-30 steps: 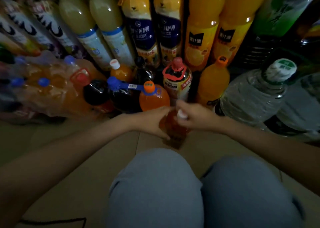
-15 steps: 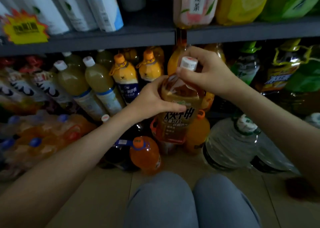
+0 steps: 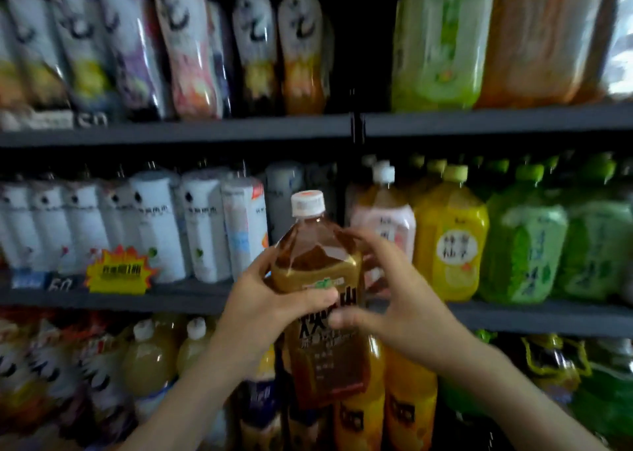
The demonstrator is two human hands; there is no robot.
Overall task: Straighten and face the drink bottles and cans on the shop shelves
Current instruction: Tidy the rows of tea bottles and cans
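A large tea bottle (image 3: 325, 351), brown and filled up to its shoulder, is held upright in the air in front of the middle shelf (image 3: 171, 296). It is level with the space between the white cartons (image 3: 202, 231) and a pink-labelled bottle (image 3: 387, 224). Its white cap (image 3: 307, 203) is on, and the printed label is turned toward the person.

The left grip (image 3: 270, 299) is clamped on the bottle at the top of the label, with the thumb laid across the front. The right grip (image 3: 390, 303) is closed on the opposite side. Its fingers (image 3: 359, 245) are curled round the shoulder and its thumb is set against the label, though more loosely spread.

The bottle is judged to be heavy, since it is big and nearly full. The thin plastic wall can be expected to give a little under a hard squeeze, and the glossy label film may be slippery. The sloped shoulder offers poor purchase, so the weight is better taken lower, round the straight labelled body, or with one palm under the base. The cap should not be used as the only hold. A fall would probably not break the bottle, but neighbouring bottles could be knocked out of line.
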